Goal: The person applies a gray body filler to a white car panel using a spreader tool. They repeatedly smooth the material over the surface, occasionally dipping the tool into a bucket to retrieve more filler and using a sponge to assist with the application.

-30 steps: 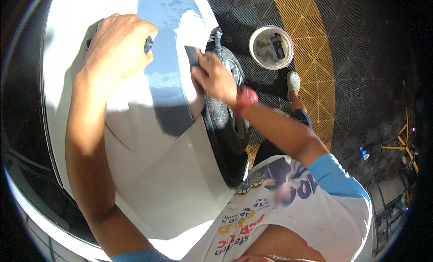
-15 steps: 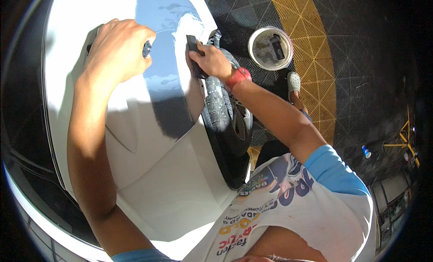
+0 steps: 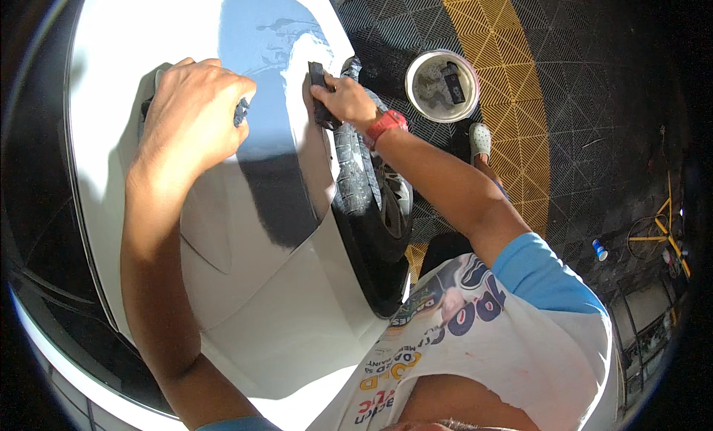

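Observation:
My left hand is closed on the white car body panel, around a dark crumpled thing that is mostly hidden and that I cannot make out. My right hand grips a black rectangular block against the panel's edge, over a white patch beside a blue-grey patch with a rough, streaky top. Just right of that edge is a tire, with dark crumpled covering above it.
A white bucket of murky water with a dark block inside stands on black-and-yellow floor tiles. A foot in a pale clog is below it. At the right lie a blue can and a yellow metal frame.
My left hand has moved down the panel, toward me. My right hand and the black block moved up along the edge, then stayed near that spot.

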Demonstrator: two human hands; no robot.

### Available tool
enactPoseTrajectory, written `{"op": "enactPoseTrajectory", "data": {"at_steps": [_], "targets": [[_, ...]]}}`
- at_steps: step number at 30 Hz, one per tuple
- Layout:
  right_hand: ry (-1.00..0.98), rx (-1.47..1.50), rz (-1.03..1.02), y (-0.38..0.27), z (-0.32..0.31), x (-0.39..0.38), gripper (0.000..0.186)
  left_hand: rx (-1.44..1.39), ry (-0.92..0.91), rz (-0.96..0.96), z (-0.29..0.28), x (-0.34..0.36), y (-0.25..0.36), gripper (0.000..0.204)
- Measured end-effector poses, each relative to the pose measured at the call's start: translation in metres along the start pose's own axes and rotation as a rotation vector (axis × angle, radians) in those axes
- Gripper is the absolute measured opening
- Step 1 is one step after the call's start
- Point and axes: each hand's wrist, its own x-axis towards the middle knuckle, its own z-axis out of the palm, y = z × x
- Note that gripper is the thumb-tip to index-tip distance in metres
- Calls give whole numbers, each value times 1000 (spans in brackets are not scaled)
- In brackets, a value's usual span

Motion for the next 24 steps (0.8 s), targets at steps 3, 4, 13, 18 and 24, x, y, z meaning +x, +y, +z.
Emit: {"op": "enactPoseTrajectory", "data": {"at_steps": [3, 4, 13, 18, 24], "targets": [[145, -53, -208, 1, 31, -92, 64, -32, 37, 13, 13, -6, -4, 3], [111, -32, -253, -8, 27, -146, 66, -59, 56, 15, 22, -10, -4, 2], [-97, 6, -50, 29, -5, 53, 62, -64, -218, -10, -5, 1, 8, 30], [64, -90, -202, -6, 20, -82, 71, 3, -265, 32, 9, 0, 12, 26], [240, -59, -291, 7, 26, -78, 65, -58, -459, 10, 1, 2, 12, 26]]}}
